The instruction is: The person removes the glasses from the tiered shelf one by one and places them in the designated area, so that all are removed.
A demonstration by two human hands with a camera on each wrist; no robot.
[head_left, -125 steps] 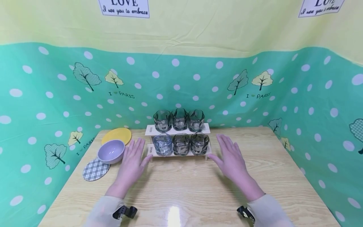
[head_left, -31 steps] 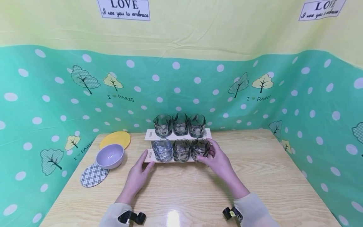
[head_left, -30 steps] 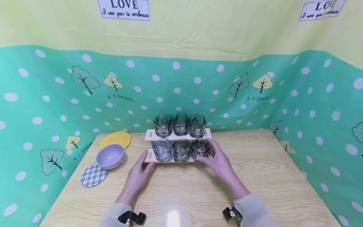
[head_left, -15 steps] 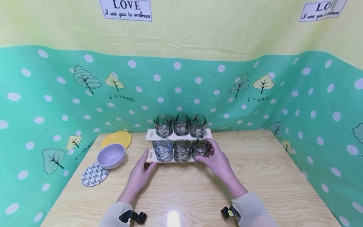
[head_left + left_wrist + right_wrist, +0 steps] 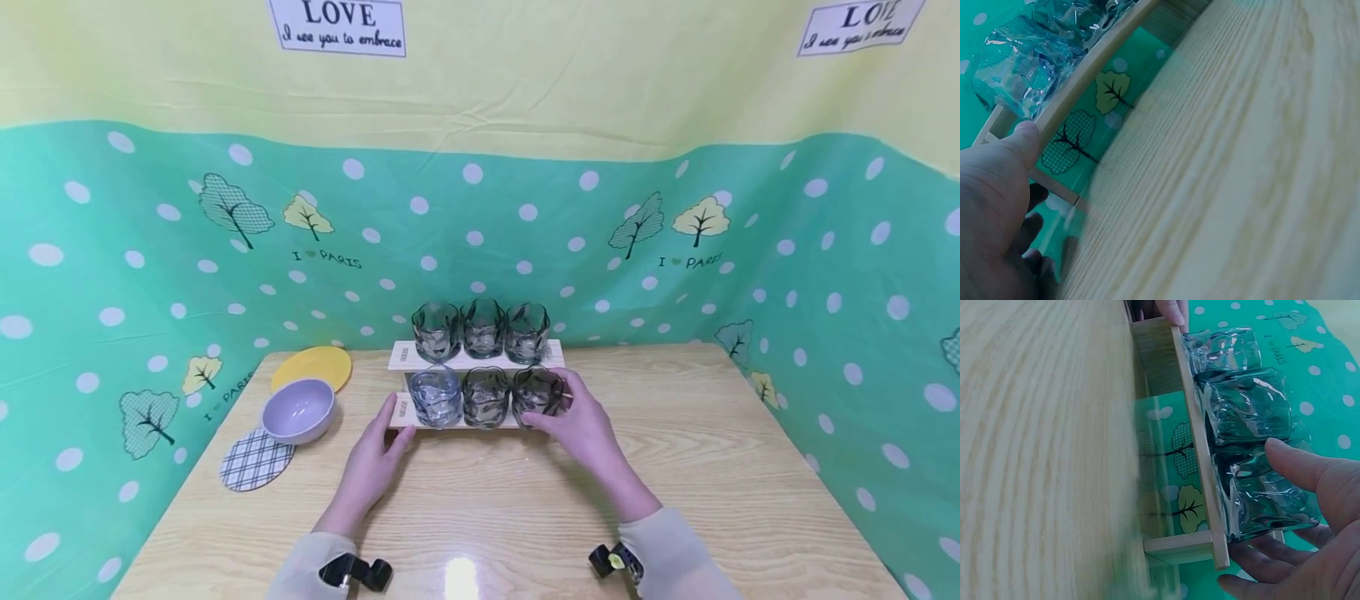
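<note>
A two-tier white wooden rack [image 5: 402,409] stands at the back of the table, with three drinking glasses on each tier. My left hand [image 5: 369,468] grips the lower tier's left end; in the left wrist view its thumb lies against the front edge, by the clear bluish glass [image 5: 437,398]. My right hand [image 5: 592,435] holds the smoky grey glass [image 5: 536,393] at the lower tier's right end. The right wrist view shows the thumb on that glass [image 5: 1266,497] and fingers around its far side, partly hidden. A middle grey glass [image 5: 485,398] sits between.
On the left lie a purple bowl [image 5: 298,412], a yellow round mat [image 5: 318,367] and a checked round coaster [image 5: 257,461]. The bowl overlaps both. A polka-dot green cloth [image 5: 480,225] hangs behind and beside the wooden table [image 5: 480,517].
Some four seconds ago both hands were spread on either side of the rack, holding nothing. Since then the left took the rack's end and the right took the glass. Over the last second, hardly any movement.
</note>
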